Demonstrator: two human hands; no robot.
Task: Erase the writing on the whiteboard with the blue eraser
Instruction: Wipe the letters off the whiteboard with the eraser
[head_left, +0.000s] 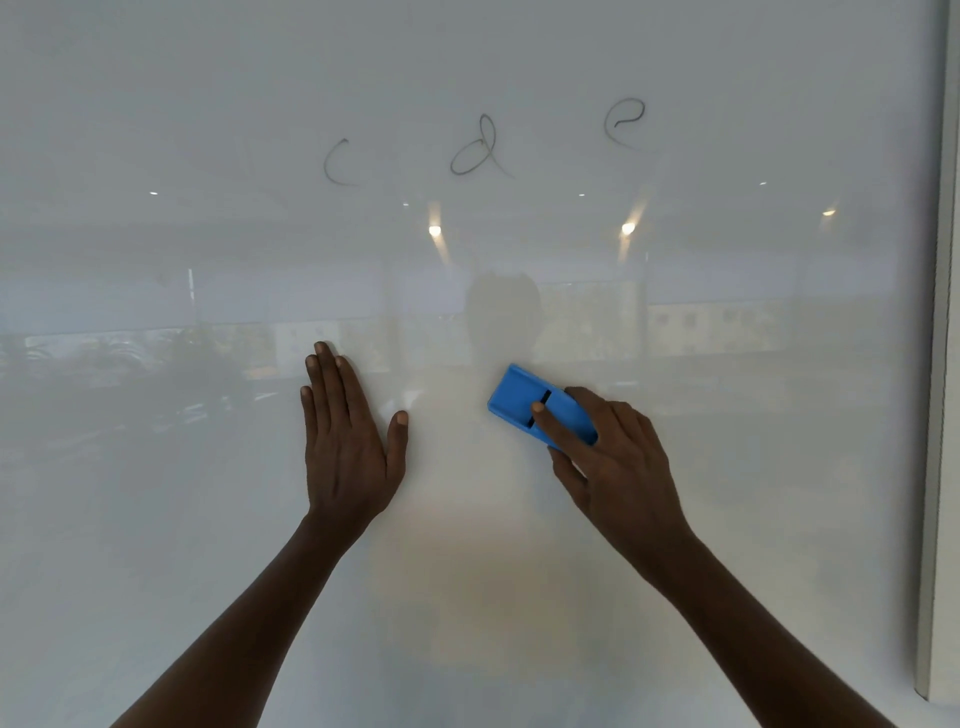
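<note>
A glossy whiteboard fills the view. Three dark handwritten letters sit in its upper middle: a "c", a "d" and an "e". My right hand grips the blue eraser, a rectangular block with a black slot, pressed against the board well below the letters and tilted up to the left. My left hand lies flat on the board with its fingers spread, left of the eraser and holding nothing.
The whiteboard's pale frame edge runs down the right side. Ceiling lights and a room reflect in the shiny surface.
</note>
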